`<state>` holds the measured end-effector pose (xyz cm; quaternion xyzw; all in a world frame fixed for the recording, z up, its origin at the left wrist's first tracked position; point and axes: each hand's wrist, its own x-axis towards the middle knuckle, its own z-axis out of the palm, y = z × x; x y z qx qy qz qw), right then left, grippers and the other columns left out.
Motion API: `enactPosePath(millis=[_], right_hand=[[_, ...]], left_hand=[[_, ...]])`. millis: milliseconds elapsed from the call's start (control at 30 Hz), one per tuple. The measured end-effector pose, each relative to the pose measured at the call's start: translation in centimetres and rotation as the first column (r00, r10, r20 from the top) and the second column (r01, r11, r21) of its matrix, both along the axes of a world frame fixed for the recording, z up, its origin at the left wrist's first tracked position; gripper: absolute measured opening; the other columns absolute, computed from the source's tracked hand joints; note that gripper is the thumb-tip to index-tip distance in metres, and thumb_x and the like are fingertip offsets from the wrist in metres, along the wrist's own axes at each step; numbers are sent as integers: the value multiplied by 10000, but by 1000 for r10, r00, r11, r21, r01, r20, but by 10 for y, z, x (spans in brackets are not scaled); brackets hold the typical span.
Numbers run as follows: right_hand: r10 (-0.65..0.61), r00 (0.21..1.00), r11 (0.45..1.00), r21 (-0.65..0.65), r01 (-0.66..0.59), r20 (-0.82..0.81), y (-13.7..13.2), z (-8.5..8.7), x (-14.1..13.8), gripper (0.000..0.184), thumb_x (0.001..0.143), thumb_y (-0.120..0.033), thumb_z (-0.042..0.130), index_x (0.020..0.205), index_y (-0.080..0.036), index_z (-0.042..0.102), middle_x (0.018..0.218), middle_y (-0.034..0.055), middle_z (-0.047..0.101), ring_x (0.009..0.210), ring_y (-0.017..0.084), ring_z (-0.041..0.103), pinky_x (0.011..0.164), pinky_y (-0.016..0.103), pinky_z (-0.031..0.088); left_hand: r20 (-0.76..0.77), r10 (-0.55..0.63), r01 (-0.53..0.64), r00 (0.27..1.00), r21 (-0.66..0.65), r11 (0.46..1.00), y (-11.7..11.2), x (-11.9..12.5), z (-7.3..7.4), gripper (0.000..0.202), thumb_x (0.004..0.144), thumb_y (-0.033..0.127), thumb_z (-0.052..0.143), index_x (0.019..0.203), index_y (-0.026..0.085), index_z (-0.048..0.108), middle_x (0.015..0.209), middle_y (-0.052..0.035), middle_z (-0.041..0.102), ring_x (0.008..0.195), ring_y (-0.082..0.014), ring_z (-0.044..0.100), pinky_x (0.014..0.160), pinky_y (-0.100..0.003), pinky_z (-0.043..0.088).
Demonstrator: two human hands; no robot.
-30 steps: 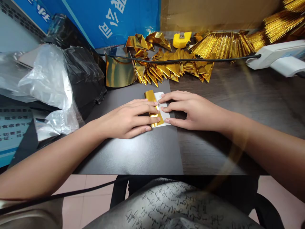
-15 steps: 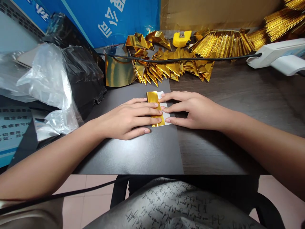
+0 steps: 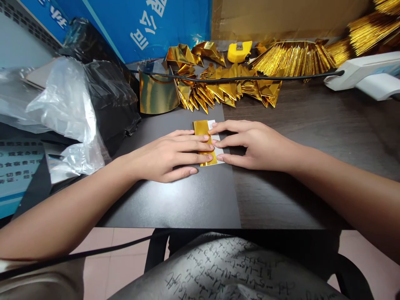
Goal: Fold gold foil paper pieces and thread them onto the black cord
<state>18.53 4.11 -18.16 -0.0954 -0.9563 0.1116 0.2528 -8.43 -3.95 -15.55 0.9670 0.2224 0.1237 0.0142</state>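
A small sheet of gold foil paper (image 3: 201, 128), white on its underside, lies folded on a dark mat (image 3: 187, 196) in the middle of the table. My left hand (image 3: 165, 156) lies flat on its left part, fingers stretched out and pressing the gold flap down. From the right, my right hand (image 3: 253, 143) rests with its fingers extended, the tips touching the white edge of the same paper. Neither hand grips anything.
Several folded gold pieces (image 3: 225, 89) lie behind the paper, with a curved gold sheet (image 3: 156, 93) to their left. A black cable (image 3: 237, 78) crosses them. Gold strip bundles (image 3: 293, 58), a yellow tape measure (image 3: 239, 51), a white tool (image 3: 365, 75), plastic bags (image 3: 71, 108).
The gold flap has been folded further over the white side, so less white shows. Both hands stay pressed on the paper in almost the same places.
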Motion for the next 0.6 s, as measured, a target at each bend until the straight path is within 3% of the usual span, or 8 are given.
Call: enactPosePath(millis=[600], right_hand=[[9,1000,999,-36,-9,5,2,-1,0,243,965,-333,629,1077,-191,791,1364,98,649,1224,263,657,1028,414,559]], left_hand=[[15,-2,3,1000,-39,999,1,0,0,392,1008,295,567,1389,209,598,1469,-121,587,1460,-224,473,1270,-413,303]])
